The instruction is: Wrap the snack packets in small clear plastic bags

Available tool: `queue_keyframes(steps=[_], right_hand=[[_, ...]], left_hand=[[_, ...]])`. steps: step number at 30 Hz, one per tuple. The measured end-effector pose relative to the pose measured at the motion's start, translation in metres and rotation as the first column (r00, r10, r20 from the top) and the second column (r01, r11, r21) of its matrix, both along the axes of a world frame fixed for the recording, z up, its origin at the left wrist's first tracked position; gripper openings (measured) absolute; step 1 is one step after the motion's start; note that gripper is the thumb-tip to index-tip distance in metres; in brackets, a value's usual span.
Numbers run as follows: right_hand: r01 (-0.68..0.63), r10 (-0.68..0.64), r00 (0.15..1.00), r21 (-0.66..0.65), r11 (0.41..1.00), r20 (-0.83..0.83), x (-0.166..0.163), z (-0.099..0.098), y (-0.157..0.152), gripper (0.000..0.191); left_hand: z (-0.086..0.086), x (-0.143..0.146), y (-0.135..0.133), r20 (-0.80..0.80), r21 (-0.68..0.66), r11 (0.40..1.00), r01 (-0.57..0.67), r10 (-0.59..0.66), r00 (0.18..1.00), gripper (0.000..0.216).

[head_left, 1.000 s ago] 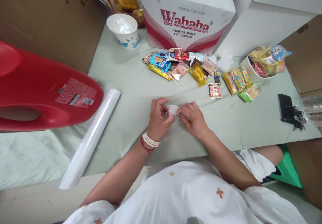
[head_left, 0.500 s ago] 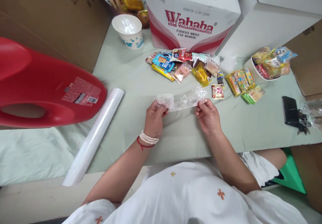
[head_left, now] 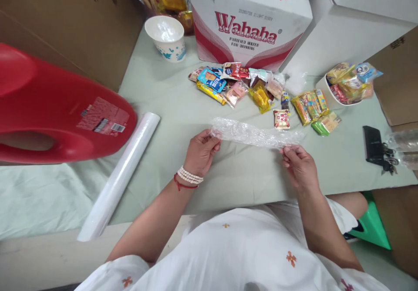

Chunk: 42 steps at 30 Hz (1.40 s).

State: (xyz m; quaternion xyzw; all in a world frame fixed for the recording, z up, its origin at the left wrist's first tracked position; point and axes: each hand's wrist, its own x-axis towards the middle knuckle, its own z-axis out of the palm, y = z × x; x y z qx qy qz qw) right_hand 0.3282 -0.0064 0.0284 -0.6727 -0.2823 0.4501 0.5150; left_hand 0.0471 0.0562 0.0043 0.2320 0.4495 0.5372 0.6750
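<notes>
Clear plastic (head_left: 251,133): A crinkled strip spanned the gap between two bare hands over a pale green table (head_left: 176,108); whether it touched the surface could not be told.
Left hand (head_left: 200,153): At the plastic's 8 o'clock end, thumb and fingers were pinched together on its edge.
Right hand (head_left: 300,164): At the 4 o'clock end, thumb and fingertips gripped the plastic in a matching pinch.
Plastic, done: Judging by its span, it had been opened out along its length.
Plastic, left: Its width lay bunched in folds, apparently not yet spread flat.
Snack packets (head_left: 237,91): A loose heap lay at 12 o'clock from the plastic, untouched by either hand; a small red-and-white packet (head_left: 281,119) sat just beyond the plastic at 2 o'clock.
White bowl (head_left: 321,89): Farther out at 2 o'clock, it held packets piled above its rim.
Paper cup (head_left: 169,49): It stood upright between 10 and 11 o'clock, a sheen inside, its contents unclear.
White roll (head_left: 122,175): It lay between 8 and 9 o'clock, well apart from both hands.
</notes>
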Motion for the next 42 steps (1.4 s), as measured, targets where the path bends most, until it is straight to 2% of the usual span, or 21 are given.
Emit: queue_keyframes(steps=[1,3,4,5,7,9,11,13,16,18,21,23,27,30,33,35,37,39,42], right_hand=[[0.039,-0.042,0.990,0.022,0.999,0.137,0.007,0.002,-0.001,0.043],[0.119,-0.178,0.885,0.162,0.980,0.430,0.013,0.008,-0.001,0.044],[0.103,-0.228,0.813,0.253,0.962,0.536,0.011,0.012,0.000,0.040],[0.021,-0.220,0.761,0.316,0.949,0.611,0.004,0.015,0.001,0.034],[-0.287,-0.032,0.693,0.316,0.904,0.720,-0.018,0.019,0.008,0.028],[-0.595,0.217,0.578,0.223,0.772,0.787,-0.045,0.017,0.020,0.031],[-0.736,0.337,0.497,0.183,0.652,0.800,-0.068,0.010,0.035,0.027],[-0.751,0.372,0.529,0.217,0.623,0.763,-0.078,0.006,0.048,0.019],[-0.682,0.424,0.676,0.294,0.670,0.603,-0.071,0.011,0.060,0.022],[-0.605,0.464,0.776,0.301,0.737,0.427,-0.060,0.020,0.063,0.027],[-0.481,0.441,0.873,0.210,0.851,0.210,-0.047,0.031,0.065,0.031],[-0.418,0.405,0.908,0.159,0.894,0.109,-0.046,0.034,0.065,0.032],[-0.297,0.316,0.938,0.138,0.945,-0.146,-0.061,0.028,0.064,0.036],[-0.199,0.226,0.937,0.122,0.972,-0.267,-0.080,0.020,0.062,0.036],[-0.124,0.154,0.938,0.113,0.986,-0.310,-0.100,0.012,0.057,0.034],[-0.112,0.142,0.935,0.108,0.988,-0.325,-0.110,0.009,0.055,0.033],[-0.132,0.162,0.928,0.110,0.985,-0.336,-0.114,0.009,0.056,0.033],[-0.138,0.170,0.924,0.116,0.984,-0.342,-0.107,0.012,0.063,0.033],[-0.095,0.128,0.934,0.115,0.989,-0.335,-0.086,0.020,0.076,0.036]], left_hand=[[0.000,0.002,-0.002,0.001,0.013,1.000,0.013,-0.013,1.000,0.030],[-0.001,0.005,-0.004,-0.003,0.042,0.999,0.032,-0.032,0.999,0.031],[-0.001,0.006,-0.006,-0.005,0.056,0.998,0.043,-0.042,0.999,0.032],[-0.001,0.007,-0.007,-0.007,0.071,0.996,0.054,-0.054,0.999,0.033],[-0.002,0.009,-0.010,-0.020,0.097,0.991,0.090,-0.089,0.996,0.035],[-0.002,0.010,-0.012,-0.047,0.110,0.985,0.130,-0.126,0.991,0.036],[-0.001,0.010,-0.012,-0.078,0.112,0.982,0.155,-0.147,0.986,0.038],[0.000,0.009,-0.012,-0.110,0.119,0.981,0.152,-0.139,0.984,0.037],[0.002,0.005,-0.009,-0.164,0.134,0.983,0.122,-0.100,0.981,0.031],[0.004,0.001,-0.006,-0.182,0.121,0.987,0.104,-0.080,0.980,0.027],[0.007,-0.004,-0.004,-0.145,0.110,0.990,0.085,-0.069,0.987,0.024],[0.009,-0.005,-0.003,-0.104,0.117,0.989,0.088,-0.076,0.992,0.026],[0.011,-0.006,-0.004,-0.030,0.087,0.992,0.094,-0.092,0.995,0.039],[0.011,-0.002,-0.009,-0.058,-0.005,0.982,0.189,-0.189,0.980,0.054],[0.009,0.005,-0.016,-0.230,-0.014,0.939,0.344,-0.338,0.913,0.061],[0.006,0.009,-0.019,-0.399,0.040,0.913,0.406,-0.358,0.844,0.055],[0.005,0.010,-0.020,-0.477,0.081,0.902,0.424,-0.338,0.811,0.045],[0.005,0.008,-0.018,-0.417,0.083,0.907,0.413,-0.345,0.841,0.041],[0.010,0.001,-0.015,-0.219,0.046,0.899,0.435,-0.416,0.883,0.040]])
